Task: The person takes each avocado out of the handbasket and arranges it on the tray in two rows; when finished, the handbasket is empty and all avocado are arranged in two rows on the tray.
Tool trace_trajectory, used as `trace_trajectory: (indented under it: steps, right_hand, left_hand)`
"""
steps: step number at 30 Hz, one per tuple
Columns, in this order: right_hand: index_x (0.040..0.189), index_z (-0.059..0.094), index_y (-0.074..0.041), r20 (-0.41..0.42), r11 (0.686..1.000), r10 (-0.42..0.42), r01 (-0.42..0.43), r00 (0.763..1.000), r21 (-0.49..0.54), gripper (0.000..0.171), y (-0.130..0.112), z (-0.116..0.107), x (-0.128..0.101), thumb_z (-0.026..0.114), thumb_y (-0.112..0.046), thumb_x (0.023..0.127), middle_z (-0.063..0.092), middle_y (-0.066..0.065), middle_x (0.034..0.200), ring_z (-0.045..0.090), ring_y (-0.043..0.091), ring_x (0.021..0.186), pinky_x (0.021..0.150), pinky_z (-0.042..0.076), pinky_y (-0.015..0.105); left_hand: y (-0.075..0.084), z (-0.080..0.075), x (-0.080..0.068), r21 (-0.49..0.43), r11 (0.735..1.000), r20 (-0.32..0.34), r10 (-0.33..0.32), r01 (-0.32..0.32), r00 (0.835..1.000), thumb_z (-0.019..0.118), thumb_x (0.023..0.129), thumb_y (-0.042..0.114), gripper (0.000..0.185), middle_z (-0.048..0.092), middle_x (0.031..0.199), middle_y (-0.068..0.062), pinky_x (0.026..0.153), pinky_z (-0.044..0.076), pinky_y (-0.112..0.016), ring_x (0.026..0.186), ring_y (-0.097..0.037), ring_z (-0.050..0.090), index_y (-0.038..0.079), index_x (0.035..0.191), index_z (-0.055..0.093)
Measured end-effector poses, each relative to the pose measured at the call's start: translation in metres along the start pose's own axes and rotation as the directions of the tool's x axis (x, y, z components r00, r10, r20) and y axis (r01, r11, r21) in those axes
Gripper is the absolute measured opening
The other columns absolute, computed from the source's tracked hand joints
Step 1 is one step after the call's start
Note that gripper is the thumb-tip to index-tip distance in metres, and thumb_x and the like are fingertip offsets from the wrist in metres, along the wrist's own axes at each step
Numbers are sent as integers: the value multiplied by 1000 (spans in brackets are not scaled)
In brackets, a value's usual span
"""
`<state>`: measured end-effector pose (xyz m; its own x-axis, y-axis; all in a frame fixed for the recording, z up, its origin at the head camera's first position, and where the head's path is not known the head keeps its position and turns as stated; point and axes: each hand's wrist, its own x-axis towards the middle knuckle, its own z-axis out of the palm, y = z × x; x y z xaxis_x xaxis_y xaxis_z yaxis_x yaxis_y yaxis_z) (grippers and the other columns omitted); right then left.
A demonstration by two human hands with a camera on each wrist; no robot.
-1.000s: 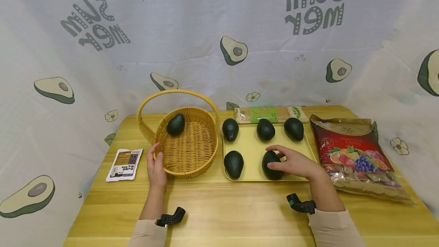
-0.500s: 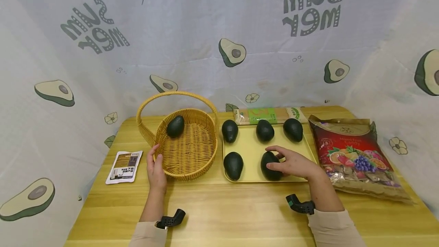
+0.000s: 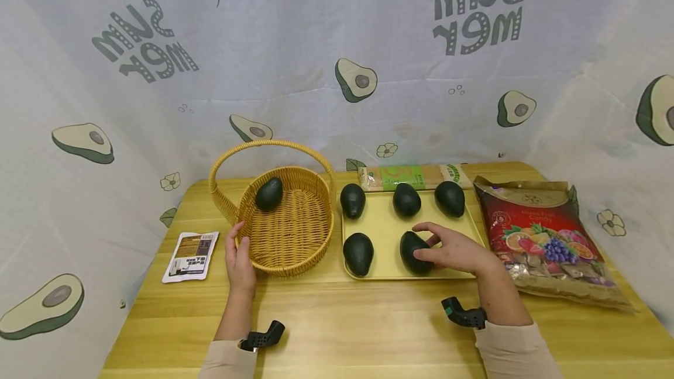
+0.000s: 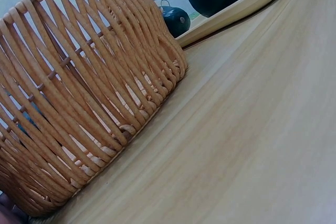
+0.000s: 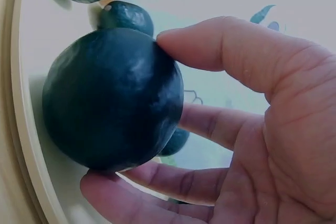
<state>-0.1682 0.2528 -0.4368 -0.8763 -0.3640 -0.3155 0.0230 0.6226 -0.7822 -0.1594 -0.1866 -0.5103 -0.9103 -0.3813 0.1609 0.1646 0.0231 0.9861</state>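
Note:
My right hand (image 3: 457,249) has its thumb and fingers round a dark green avocado (image 3: 415,253) at the front middle of a yellow tray (image 3: 384,233). In the right wrist view the thumb tip meets one side of this avocado (image 5: 113,100) and the fingers pass behind and below it. My left hand (image 3: 241,262) rests with fairly straight fingers against the left side of a wicker basket (image 3: 295,262) with a tall hoop handle. One avocado (image 3: 269,194) lies inside the basket. In the left wrist view the woven wall (image 4: 89,87) fills much of the frame.
Several other avocados lie on the tray, one at front left (image 3: 358,254) and a row behind. A long green-labelled packet (image 3: 413,177) lies behind the tray. A red candy bag (image 3: 547,238) stands right, a small white pouch (image 3: 191,257) left. A printed curtain (image 3: 316,45) encloses the table.
The avocado under my right hand has shifted slightly left on the tray. My right hand has then eased a little to the right. The left hand and basket stay put.

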Motion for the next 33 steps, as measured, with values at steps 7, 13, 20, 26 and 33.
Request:
trace_trajectory:
  steps: [7, 13, 20, 26, 33]
  right_hand:
    - [150, 42, -6, -31, 999, 26, -27, 999, -41, 71, 0, -2, -2, 73, -37, 93, 57, 20, 111, 64, 21, 80, 72, 57, 34]
    - [153, 38, -5, -25, 997, 46, -48, 999, -57, 78, -2, 0, -3, 73, -41, 93, 57, 25, 117, 66, 22, 85, 75, 59, 38]
    - [154, 39, -8, -24, 997, 7, -9, 1000, -82, 76, -2, 2, 0, 72, -39, 93, 52, 36, 136, 70, 29, 96, 76, 59, 37]
    - [152, 43, -8, -22, 997, -16, 14, 1000, -76, 71, -3, 3, 0, 72, -37, 94, 52, 36, 137, 67, 36, 109, 76, 59, 36]
    - [150, 46, -9, -33, 994, -16, 13, 999, -112, 69, -3, 3, 0, 71, -40, 94, 54, 35, 136, 70, 27, 100, 77, 57, 35]
  left_hand:
    - [0, 1, 1, 17, 1000, -12, 4, -4, 1000, 36, 108, 16, 41, 29, 163, -9, 123, 17, -50, 154, -26, 20, 5, 148, 41]
    - [0, 2, 0, 14, 1000, -20, 0, 0, 1000, 36, 108, 17, 42, 31, 162, -7, 117, 24, -35, 152, -26, 24, 6, 148, 42]
    - [-1, 3, -1, 14, 1000, -23, 6, -6, 1000, 36, 108, 18, 41, 31, 162, -8, 115, 25, -31, 152, -26, 24, 6, 148, 42]
    - [0, 3, -1, 7, 1000, -21, 8, -8, 1000, 36, 108, 17, 41, 30, 163, -9, 116, 24, -31, 152, -26, 23, 5, 147, 42]
    - [0, 3, -1, -2, 1000, -22, 9, -9, 1000, 35, 108, 15, 41, 31, 161, -9, 112, 27, -24, 150, -25, 26, 5, 147, 42]
